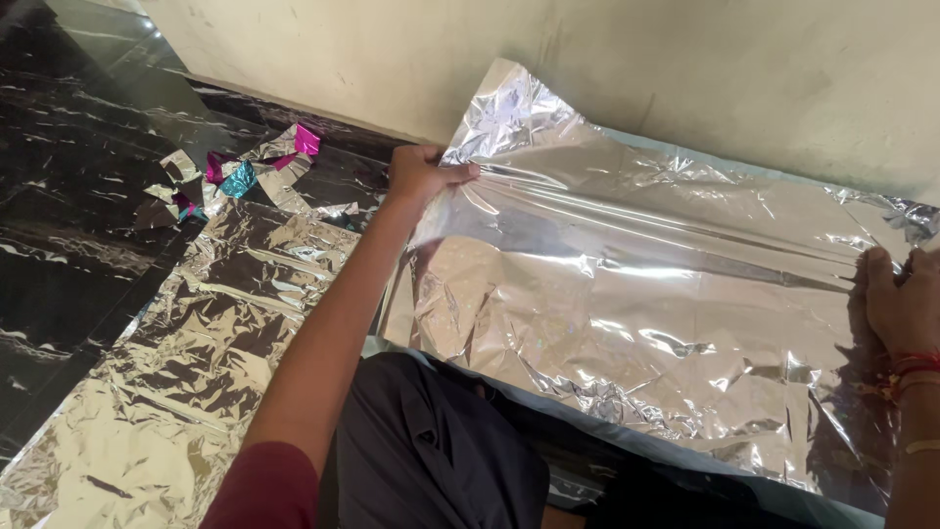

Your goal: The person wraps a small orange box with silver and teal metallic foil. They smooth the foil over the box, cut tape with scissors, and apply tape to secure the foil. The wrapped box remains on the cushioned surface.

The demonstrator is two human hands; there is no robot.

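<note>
A: What lies around the hands?

B: A second foil sheet [196, 362] spreads flat on the dark marble floor [59, 245] to the left, with crumpled pink and teal scraps [240, 171] beyond it near the wall [587, 59]. No containers show.

A: And the main foil [627, 313]?

B: It is stretched between both hands, over the person's lap, its far edge against the wall.

A: The grips?

B: The left hand [423, 172] pinches the foil's upper left edge. The right hand [901, 304] is closed on the right edge. The left forearm crosses over the floor sheet.
</note>
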